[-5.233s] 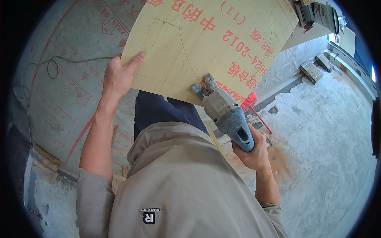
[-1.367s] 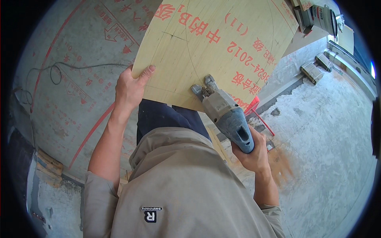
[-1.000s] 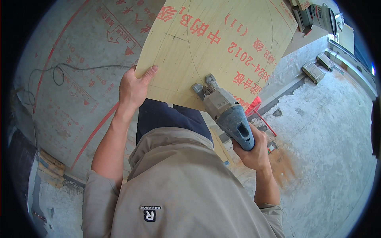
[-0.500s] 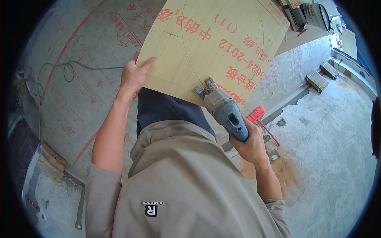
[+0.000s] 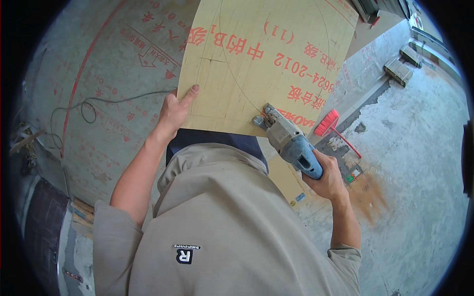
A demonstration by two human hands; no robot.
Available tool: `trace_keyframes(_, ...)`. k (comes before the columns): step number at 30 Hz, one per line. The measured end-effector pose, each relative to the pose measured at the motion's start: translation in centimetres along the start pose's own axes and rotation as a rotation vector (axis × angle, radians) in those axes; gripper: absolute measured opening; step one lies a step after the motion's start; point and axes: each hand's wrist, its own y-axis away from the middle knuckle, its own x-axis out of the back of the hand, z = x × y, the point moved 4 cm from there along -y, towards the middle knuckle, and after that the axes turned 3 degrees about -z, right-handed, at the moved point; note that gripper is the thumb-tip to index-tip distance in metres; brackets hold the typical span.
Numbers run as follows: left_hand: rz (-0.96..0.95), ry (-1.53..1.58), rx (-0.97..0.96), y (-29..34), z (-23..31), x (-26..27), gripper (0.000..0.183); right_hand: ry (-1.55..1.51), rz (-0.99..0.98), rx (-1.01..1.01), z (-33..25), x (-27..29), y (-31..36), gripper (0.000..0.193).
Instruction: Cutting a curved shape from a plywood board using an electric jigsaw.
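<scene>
A light yellow wooden board (image 5: 237, 93) with red print and thin pencilled curves extends out in front of my body. My left hand (image 5: 177, 108) grips its left edge near the near corner, thumb on top and fingers underneath. In my right hand (image 5: 328, 175) is a jigsaw (image 5: 294, 148), grey at the head and blue at the handle, held by its rear end. The jigsaw's front rests on the board near its close edge, where one pencilled curve meets it. The blade is hidden by the tool.
A grey cable (image 5: 123, 101) loops across the printed grey sheeting (image 5: 113, 59) at left. To the right are a red brush (image 5: 328, 123) with a red handle, an orange-brown stain (image 5: 370, 197) on the concrete floor and metal-edged blocks (image 5: 398, 72). Another yellow board (image 5: 289, 182) lies below the jigsaw.
The board's near edge lies more level in view than before. Both hands and the jigsaw appear slightly lower and further right. The grips are unchanged.
</scene>
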Motion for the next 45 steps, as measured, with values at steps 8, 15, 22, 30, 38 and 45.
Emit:
trace_keyframes(8,0.111,-0.019,-0.063,0.2,0.5,-0.2,0.070,0.038,0.001,0.040,0.3,0.1,0.2,0.025)
trace_keyframes(15,0.159,-0.040,-0.105,-0.2,0.2,0.0,0.070,0.031,0.024,0.062,1.3,0.0,0.8,0.025)
trace_keyframes(22,0.147,-0.074,-0.097,-0.3,-0.4,0.0,0.074,0.054,0.042,0.069,0.8,0.0,0.7,0.023)
trace_keyframes(30,0.160,-0.106,-0.072,-0.5,-0.6,0.2,0.074,0.055,0.045,0.066,0.5,-0.3,0.4,0.023)
trace_keyframes(38,0.112,-0.159,-0.066,-0.9,-0.8,0.3,0.076,0.043,0.037,0.070,0.1,-0.4,0.2,0.024)
trace_keyframes(45,0.118,-0.164,-0.087,-0.7,-0.8,0.3,0.076,0.045,0.037,0.078,-0.1,-0.4,0.0,0.024)
